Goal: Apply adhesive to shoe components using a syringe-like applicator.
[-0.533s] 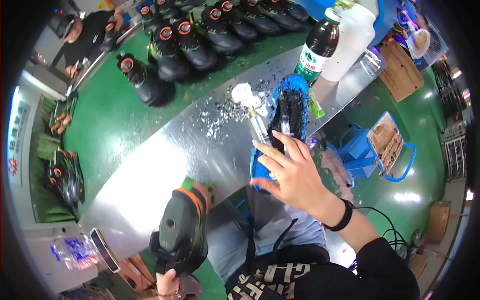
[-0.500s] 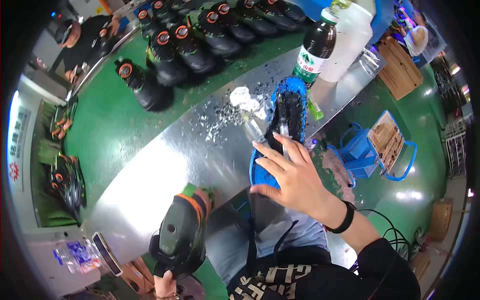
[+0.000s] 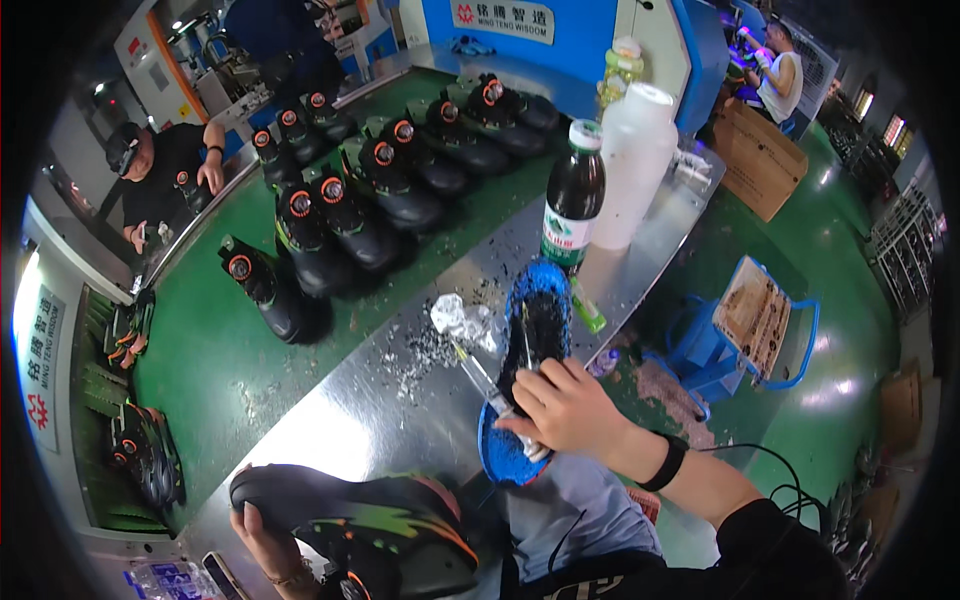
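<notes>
My left hand [image 3: 262, 545] grips the toe end of a black shoe [image 3: 385, 525] with green and orange trim, lying sole-outward toward the lower edge. My right hand [image 3: 575, 408] is closed round a slim, pale, pointed tool [image 3: 483, 378], whose exact kind I cannot make out. Its tip points up and left over the metal table. Under that hand lies a long blue shoe-shaped holder [image 3: 493, 455], its hollow speckled with black scraps. Beside it are a crumpled whitish lump [image 3: 462, 318] and scattered black shavings [image 3: 415, 360].
Several black shoes [image 3: 365, 235] with orange dials stand on the green tabletop. A dark bottle [image 3: 575, 195] and a white jug [image 3: 632, 165] stand beyond the holder. A blue stool [image 3: 740, 335] is at right. Across the table a person [image 3: 160, 175] handles a shoe.
My right hand's stretched fingers have closed round the pointed tool. The shoe in my left hand has turned from upright to lying sideways. My view has tilted up, showing more of the far side.
</notes>
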`<state>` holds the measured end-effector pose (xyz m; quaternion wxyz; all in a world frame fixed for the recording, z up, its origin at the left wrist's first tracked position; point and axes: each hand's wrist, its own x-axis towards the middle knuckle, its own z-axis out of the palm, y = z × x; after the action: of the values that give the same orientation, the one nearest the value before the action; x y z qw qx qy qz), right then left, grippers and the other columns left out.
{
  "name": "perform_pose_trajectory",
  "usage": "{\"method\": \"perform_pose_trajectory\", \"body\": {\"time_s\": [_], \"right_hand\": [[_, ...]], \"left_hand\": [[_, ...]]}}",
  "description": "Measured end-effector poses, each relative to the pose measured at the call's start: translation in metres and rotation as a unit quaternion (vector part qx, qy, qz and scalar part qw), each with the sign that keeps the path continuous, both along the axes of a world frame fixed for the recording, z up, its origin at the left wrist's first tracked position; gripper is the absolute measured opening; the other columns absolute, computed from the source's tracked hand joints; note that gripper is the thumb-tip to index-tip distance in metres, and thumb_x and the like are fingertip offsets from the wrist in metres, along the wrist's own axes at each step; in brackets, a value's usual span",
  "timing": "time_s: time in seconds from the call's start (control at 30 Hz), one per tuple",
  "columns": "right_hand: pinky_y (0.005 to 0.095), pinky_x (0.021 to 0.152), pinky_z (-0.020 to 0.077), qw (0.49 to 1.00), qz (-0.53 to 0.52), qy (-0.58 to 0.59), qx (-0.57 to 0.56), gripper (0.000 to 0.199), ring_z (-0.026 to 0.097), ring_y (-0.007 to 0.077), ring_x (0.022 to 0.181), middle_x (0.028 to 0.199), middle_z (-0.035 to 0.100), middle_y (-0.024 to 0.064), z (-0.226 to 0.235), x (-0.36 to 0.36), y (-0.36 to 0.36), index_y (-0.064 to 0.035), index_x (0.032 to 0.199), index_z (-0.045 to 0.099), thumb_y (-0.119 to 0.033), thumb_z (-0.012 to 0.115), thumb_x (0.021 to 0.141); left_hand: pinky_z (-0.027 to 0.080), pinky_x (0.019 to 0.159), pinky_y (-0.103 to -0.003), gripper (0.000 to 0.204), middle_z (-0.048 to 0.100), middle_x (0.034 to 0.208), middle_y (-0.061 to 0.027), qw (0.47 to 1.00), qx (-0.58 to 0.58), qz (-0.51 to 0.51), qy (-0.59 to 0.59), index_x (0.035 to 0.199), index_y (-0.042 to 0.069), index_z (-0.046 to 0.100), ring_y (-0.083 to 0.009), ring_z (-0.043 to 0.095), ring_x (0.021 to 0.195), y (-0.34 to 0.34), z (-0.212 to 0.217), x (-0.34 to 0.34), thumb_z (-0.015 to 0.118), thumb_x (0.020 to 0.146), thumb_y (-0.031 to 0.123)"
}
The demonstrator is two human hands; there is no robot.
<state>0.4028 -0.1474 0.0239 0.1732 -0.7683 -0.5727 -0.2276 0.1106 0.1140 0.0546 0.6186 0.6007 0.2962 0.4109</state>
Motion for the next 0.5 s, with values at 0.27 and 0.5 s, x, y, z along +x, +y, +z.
{"method": "perform_pose_trajectory", "body": {"time_s": [0.27, 0.5], "right_hand": [[0.0334, 0.076, 0.0425, 0.99, 0.055, 0.086, -0.095, 0.06, 0.049, 0.0241, 0.093, 0.104, 0.055, 0.0087, 0.012, -0.007, -0.015, -0.002, 0.109, 0.056, -0.055, 0.053, 0.08], [0.0345, 0.079, 0.0476, 0.977, 0.072, 0.202, 0.014, 0.055, 0.049, 0.0252, 0.097, 0.112, 0.053, 0.0109, 0.007, -0.009, -0.025, 0.003, 0.095, 0.058, -0.048, 0.063, 0.077]], "left_hand": [[0.048, 0.083, -0.033, 0.064, 0.057, 0.104, -0.0175, 0.99, 0.1, -0.092, 0.036, 0.122, 0.0, 0.042, -0.0241, 0.057, 0.095, -0.01, 0.029, 0.062, 0.065, 0.078, 0.041], [0.048, 0.084, -0.036, 0.041, 0.057, 0.11, -0.0145, 0.988, 0.094, -0.115, 0.045, 0.118, -0.004, 0.05, -0.0241, 0.056, 0.096, -0.017, 0.031, 0.066, 0.06, 0.085, 0.018]]}}
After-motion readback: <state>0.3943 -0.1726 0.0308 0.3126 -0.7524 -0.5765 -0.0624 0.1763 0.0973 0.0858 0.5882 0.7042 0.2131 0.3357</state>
